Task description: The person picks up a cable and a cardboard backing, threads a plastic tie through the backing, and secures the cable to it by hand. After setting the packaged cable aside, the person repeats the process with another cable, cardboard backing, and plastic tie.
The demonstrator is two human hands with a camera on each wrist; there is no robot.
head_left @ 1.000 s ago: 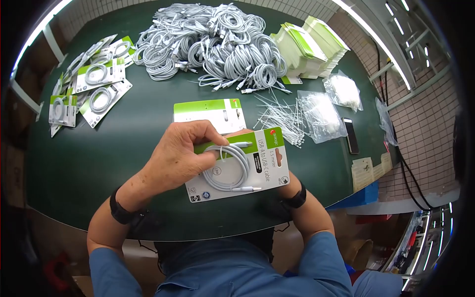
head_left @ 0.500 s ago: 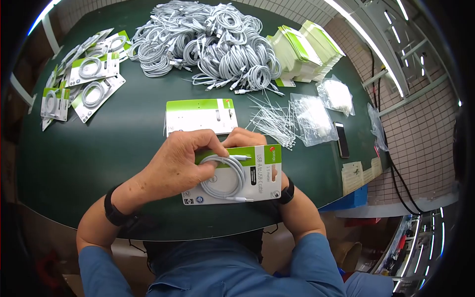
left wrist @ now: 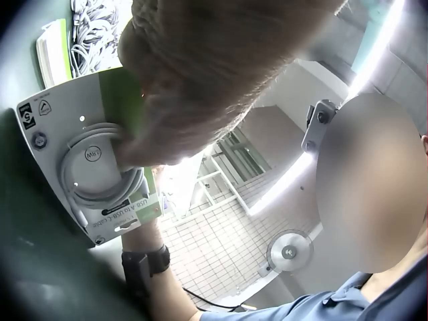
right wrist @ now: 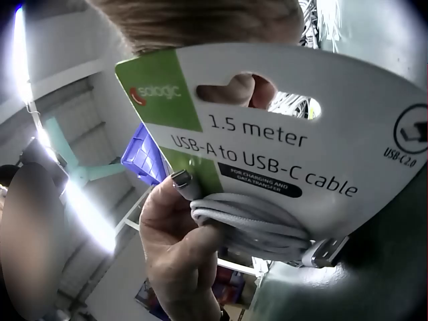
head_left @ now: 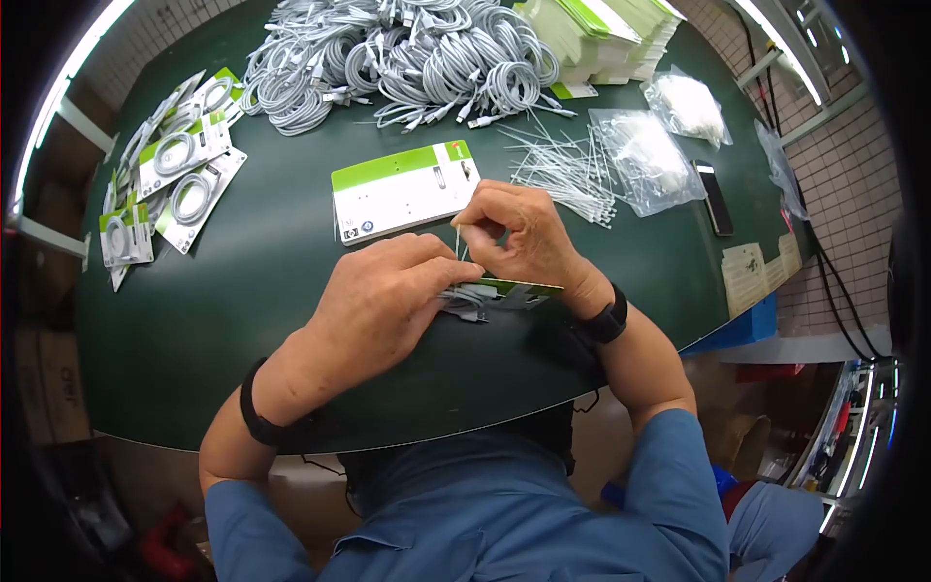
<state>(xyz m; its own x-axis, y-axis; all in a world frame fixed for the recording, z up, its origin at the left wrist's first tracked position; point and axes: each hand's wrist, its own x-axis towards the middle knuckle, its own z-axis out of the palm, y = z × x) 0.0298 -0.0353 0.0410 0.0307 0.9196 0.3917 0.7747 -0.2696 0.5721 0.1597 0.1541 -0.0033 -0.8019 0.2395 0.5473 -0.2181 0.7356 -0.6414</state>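
My left hand [head_left: 373,296] pinches a white-and-green cable card [right wrist: 267,180] together with the coiled grey USB cable [right wrist: 251,224] lying on its front. The card is tipped, so the head view catches it nearly edge-on. Behind its upper edge, my right hand [head_left: 521,233] pinches a thin white cable tie [head_left: 459,241] between thumb and forefinger. The tie's strands run down to the card near the left fingertips. In the left wrist view the coil [left wrist: 67,167] lies flat against the printed face. Just beyond the hands, flat blank cards [head_left: 402,194] rest on the table.
Finished cable cards [head_left: 189,194] lie heaped at the left. A big pile of grey cables [head_left: 398,68] fills the back, beside stacked cards [head_left: 601,44]. Loose cable ties [head_left: 562,175], bags of ties [head_left: 645,160] and a phone [head_left: 713,197] lie to the right.
The card has tipped from facing up to nearly edge-on. My right hand has come out from behind it and now pulls at the tie above its edge. The left hand keeps its hold.
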